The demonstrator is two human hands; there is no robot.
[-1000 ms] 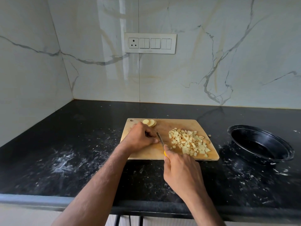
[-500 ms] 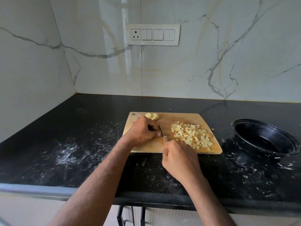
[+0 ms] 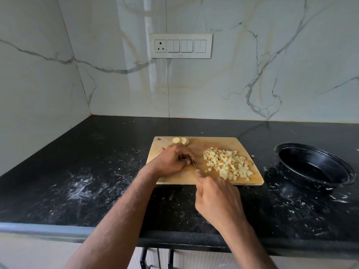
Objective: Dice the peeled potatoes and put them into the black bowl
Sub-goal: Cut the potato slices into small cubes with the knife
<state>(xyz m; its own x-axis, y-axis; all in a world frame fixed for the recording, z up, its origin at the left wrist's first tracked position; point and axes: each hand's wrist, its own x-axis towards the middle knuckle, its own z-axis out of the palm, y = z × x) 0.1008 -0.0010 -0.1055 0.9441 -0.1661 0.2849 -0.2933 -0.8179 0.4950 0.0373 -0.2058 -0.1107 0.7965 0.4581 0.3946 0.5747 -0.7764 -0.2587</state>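
Now right hand [image 3: 217, 199] gripping knife [image 3: 193, 164] — potato hidden under left hand [image 3: 172, 161]

In front of me runs a black speckled stone counter [image 3: 101, 171], smeared with white streaks and flecks. A pale rectangular wooden cutting board [image 3: 217, 145] lies flat near its middle, closer to the front edge than the back wall. Toward the right end sits a round black plastic bowl [image 3: 291, 152], apart from the board, and a small pale potato scrap [image 3: 252, 156] lies just off the board's right edge.

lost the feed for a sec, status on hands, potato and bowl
Left hand holding a potato piece on the board; right hand gripping the knife. Dice piled on the board, bowl empty. Nothing in the way.
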